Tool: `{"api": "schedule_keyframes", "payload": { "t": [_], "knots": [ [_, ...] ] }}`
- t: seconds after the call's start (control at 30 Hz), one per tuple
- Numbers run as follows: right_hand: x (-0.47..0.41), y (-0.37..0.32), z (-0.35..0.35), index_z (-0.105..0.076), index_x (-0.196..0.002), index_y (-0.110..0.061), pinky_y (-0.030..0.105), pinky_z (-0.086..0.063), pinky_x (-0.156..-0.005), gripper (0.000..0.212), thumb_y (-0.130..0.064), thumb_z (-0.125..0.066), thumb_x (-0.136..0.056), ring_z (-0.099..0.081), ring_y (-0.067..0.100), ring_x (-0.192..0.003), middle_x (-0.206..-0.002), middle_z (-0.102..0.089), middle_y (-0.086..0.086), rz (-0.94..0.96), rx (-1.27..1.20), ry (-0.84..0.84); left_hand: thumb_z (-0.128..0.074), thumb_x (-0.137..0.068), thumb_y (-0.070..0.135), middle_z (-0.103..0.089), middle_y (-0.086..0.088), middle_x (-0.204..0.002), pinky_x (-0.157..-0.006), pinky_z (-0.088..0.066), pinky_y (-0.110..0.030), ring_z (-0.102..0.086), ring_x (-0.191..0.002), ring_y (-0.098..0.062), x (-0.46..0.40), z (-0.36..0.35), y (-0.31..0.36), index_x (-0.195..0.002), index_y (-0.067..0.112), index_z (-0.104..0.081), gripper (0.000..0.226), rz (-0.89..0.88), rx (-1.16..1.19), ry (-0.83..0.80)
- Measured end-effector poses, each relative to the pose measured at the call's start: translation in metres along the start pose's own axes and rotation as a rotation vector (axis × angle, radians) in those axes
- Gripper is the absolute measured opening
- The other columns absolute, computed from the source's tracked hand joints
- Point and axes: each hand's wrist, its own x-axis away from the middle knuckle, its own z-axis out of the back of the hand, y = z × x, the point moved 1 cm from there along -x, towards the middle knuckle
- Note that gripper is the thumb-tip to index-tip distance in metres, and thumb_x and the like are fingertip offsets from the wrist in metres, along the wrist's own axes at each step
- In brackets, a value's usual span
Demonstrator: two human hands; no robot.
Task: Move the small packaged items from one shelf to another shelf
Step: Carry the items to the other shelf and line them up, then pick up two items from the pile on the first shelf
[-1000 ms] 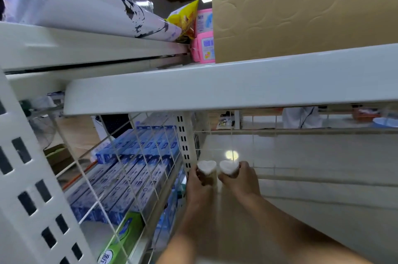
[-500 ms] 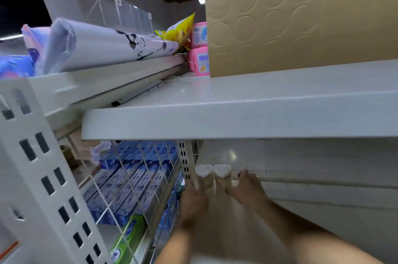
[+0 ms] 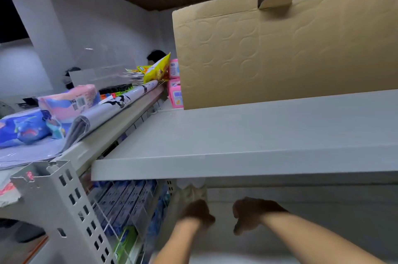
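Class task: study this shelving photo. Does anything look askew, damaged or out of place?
Yes. The large tan cardboard sheet on the grey metal shelf leans instead of lying flat, with a torn flap at its top edge. A yellow snack bag sits tilted beside pink packets.

Small packaged items (image 3: 191, 190): tops hidden behind grey shelf (image 3: 247, 164) front edge; rest motion-blurred. Left hand (image 3: 197, 212) blurred, grip unclear. Right hand (image 3: 251, 213): fingertips indistinct. Both forearms cut off by bottom edge.

Two small white-topped packaged items (image 3: 191, 188) stood upright, side by side and blurred, just beyond the left hand (image 3: 197, 213), tucked under the grey shelf (image 3: 247, 134) edge.
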Motion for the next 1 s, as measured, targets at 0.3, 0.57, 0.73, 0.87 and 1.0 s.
{"api": "schedule_keyframes", "payload": {
  "t": [0.3, 0.57, 0.73, 0.87, 1.0],
  "knots": [
    [0.073, 0.036, -0.001, -0.056, -0.135, -0.013, 0.034, -0.05, -0.099, 0.059, -0.047, -0.065, -0.088, -0.058, 0.025, -0.122, -0.14, -0.055, 0.006, -0.142, 0.013, 0.024, -0.059, -0.088, 0.04, -0.058, -0.004, -0.133, -0.095, -0.048, -0.03, -0.057, -0.118, -0.021, 0.026, -0.007, 0.054, -0.126, 0.017, -0.057, 0.044, -0.176, -0.088, 0.003],
    [0.137, 0.099, -0.03, -0.063, -0.122, -0.013, 0.036, -0.053, -0.092, 0.053, -0.047, -0.07, -0.083, -0.063, 0.028, -0.11, -0.125, -0.065, 0.008, -0.314, -0.097, 0.118, -0.058, -0.089, 0.043, -0.062, -0.004, -0.128, -0.09, -0.046, -0.028, -0.058, -0.117, -0.021, 0.051, -0.043, 0.142, -0.121, 0.016, -0.061, 0.042, -0.414, -0.223, -0.131],
    [0.186, 0.15, -0.048, -0.066, -0.117, -0.014, 0.037, -0.056, -0.091, 0.051, -0.046, -0.071, -0.078, -0.066, 0.027, -0.104, -0.117, -0.069, 0.007, -0.452, -0.173, 0.166, -0.059, -0.088, 0.038, -0.064, -0.003, -0.124, -0.085, -0.046, -0.03, -0.061, -0.111, -0.023, 0.073, -0.073, 0.204, -0.118, 0.018, -0.064, 0.036, -0.561, -0.276, -0.183],
    [0.229, 0.193, -0.063, -0.065, -0.121, -0.014, 0.036, -0.055, -0.091, 0.055, -0.048, -0.071, -0.078, -0.065, 0.029, -0.107, -0.118, -0.068, 0.009, -0.564, -0.213, 0.196, -0.06, -0.086, 0.032, -0.069, -0.005, -0.118, -0.087, -0.05, -0.03, -0.064, -0.11, -0.022, 0.094, -0.1, 0.256, -0.112, 0.014, -0.068, 0.032, -0.675, -0.303, -0.227],
    [0.268, 0.232, -0.079, -0.066, -0.117, -0.014, 0.036, -0.055, -0.09, 0.05, -0.045, -0.072, -0.079, -0.065, 0.028, -0.106, -0.118, -0.068, 0.009, -0.649, -0.265, 0.229, -0.059, -0.085, 0.033, -0.07, -0.006, -0.113, -0.084, -0.05, -0.03, -0.065, -0.107, -0.024, 0.113, -0.125, 0.307, -0.109, 0.012, -0.069, 0.033, -0.762, -0.342, -0.23]
  ]
}}
